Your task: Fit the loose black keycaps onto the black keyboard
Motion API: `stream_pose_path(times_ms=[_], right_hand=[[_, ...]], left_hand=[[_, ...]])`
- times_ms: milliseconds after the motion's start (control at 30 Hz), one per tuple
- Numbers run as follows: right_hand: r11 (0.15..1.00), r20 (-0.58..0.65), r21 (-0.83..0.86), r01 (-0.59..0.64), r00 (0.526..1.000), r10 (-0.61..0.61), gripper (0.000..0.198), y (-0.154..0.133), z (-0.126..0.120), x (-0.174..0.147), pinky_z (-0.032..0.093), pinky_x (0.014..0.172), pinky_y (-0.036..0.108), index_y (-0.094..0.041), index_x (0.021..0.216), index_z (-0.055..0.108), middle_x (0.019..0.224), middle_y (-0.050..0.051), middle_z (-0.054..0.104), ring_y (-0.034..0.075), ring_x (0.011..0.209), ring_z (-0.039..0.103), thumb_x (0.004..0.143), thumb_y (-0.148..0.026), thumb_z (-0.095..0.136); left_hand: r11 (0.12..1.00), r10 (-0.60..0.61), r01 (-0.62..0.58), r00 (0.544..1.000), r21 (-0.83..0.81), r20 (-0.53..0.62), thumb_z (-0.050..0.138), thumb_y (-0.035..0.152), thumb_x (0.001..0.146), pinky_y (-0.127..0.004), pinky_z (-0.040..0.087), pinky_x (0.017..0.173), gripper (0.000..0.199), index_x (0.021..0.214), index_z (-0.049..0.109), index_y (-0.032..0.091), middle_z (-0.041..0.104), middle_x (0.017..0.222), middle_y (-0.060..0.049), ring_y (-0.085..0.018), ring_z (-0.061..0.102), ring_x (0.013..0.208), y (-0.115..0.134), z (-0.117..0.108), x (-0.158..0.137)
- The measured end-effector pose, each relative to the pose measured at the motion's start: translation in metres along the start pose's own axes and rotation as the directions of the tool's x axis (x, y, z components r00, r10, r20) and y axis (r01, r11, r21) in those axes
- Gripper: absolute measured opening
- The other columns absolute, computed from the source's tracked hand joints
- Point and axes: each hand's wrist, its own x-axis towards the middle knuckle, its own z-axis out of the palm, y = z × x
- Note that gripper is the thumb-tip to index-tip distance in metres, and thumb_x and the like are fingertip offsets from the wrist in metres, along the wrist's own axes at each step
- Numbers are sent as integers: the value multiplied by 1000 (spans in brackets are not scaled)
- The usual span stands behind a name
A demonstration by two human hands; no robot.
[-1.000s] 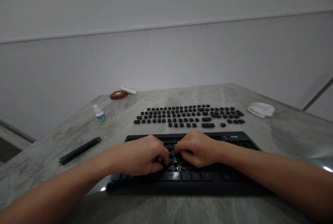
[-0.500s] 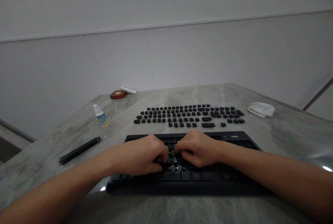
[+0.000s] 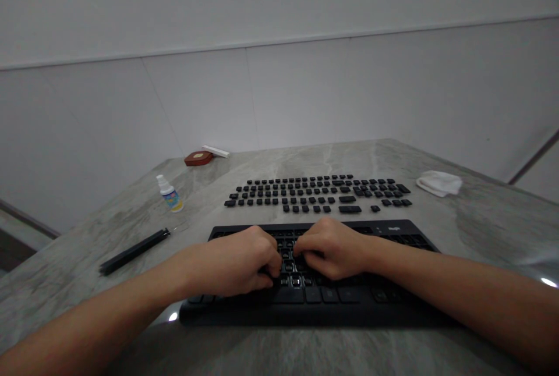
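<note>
A black keyboard [image 3: 321, 316] lies in front of me. Most of its upper keys are off, leaving bare key sockets [image 3: 296, 280], while some wide caps remain along the bottom row. My left hand [image 3: 247, 259] rests over its left half, closed, with curled fingertips near the bare sockets. Over the middle, my right hand [image 3: 332, 251] is also closed, its index finger bent down to the sockets just right of my left fingers. Whatever either hand may pinch is hidden or too small to make out. Loose black keycaps [image 3: 309, 192] lie in rows behind the keyboard.
To the left are a small spray bottle [image 3: 170, 194] with a white top and a long black tool [image 3: 134, 252] with a thin wire end. A reddish-brown case [image 3: 198, 159] and a white strip [image 3: 216, 151] lie far back. A white cloth [image 3: 439, 183] is at right.
My left fingers have curled slightly inward over the sockets. My right hand and the loose keycaps stay practically where they were.
</note>
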Motion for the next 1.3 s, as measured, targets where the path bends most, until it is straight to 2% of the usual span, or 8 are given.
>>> stream_pose_path(times_ms=[133, 467, 633, 733, 833, 1033, 1200, 1300], right_hand=[[1000, -14, 2, 6, 1000, -6, 27, 1, 1, -1, 37, 51, 24, -15, 90, 71, 61, 1, 65, 13, 52, 56, 81, -12, 46], [1000, -13, 11, 3, 1000, -3, 27, -1, -2, 1, 36, 51, 24, -15, 91, 71, 62, 1, 66, 13, 51, 57, 80, -10, 46], [1000, -11, -11, 9, 1000, -9, 27, -1, -2, 1, 36, 51, 24, -15, 90, 71, 62, 2, 67, 13, 52, 58, 81, -11, 46], [999, -34, -29, 32, 999, -33, 28, -4, -2, 1, 36, 50, 25, -14, 93, 71, 62, 2, 67, 14, 51, 57, 83, -11, 45], [996, -29, -56, 63, 998, -64, 33, -9, -2, 2, 35, 49, 26, -13, 104, 70, 63, 3, 67, 14, 51, 57, 85, -11, 44], [985, 61, -100, 139, 989, -133, 51, -23, -2, 4, 34, 48, 28, -12, 131, 60, 73, 3, 73, 15, 53, 60, 82, -11, 43], [985, 113, -81, 150, 984, -140, 53, -30, -3, 6, 34, 48, 28, -11, 136, 57, 75, 4, 73, 15, 55, 61, 84, -12, 44], [990, 111, -54, 133, 986, -127, 54, -34, -3, 7, 32, 46, 28, -9, 137, 56, 66, 4, 71, 17, 51, 60, 85, -16, 45]], left_hand=[[999, 44, -44, 999, -14, -19, 72, 1, 83, -20, 47, 65, 18, 75, 73, 17, 64, 76, 1, -12, 61, 69, -3, 3, 1], [997, 15, -15, 1000, -74, 1, 60, -3, 82, -20, 49, 63, 22, 74, 72, 13, 63, 76, -2, -12, 60, 66, -7, 12, 6], [995, 5, -14, 996, 101, 86, 56, 3, 87, -22, 50, 62, 23, 72, 69, 15, 65, 81, -3, -14, 60, 68, 4, 6, 1], [970, -69, 46, 994, 239, 90, 63, 14, 89, -30, 54, 68, 12, 86, 74, 13, 67, 87, -9, -21, 64, 75, 20, 5, -7], [943, -135, 113, 990, 312, 48, 66, 24, 89, -40, 56, 77, 22, 102, 76, 9, 68, 98, -16, -32, 67, 89, 32, 6, -13], [948, -227, 178, 959, 265, 169, 61, 25, 95, -36, 53, 60, 26, 117, 73, 17, 75, 87, -12, -32, 73, 77, 29, 3, -17], [940, -233, 178, 958, 290, 168, 62, 26, 96, -32, 45, 52, 15, 101, 75, 19, 75, 79, -9, -30, 73, 70, 26, 0, -17], [936, -255, 200, 953, 291, 165, 64, 26, 96, -30, 43, 50, 14, 91, 75, 19, 74, 74, -8, -28, 73, 67, 26, 1, -16]])
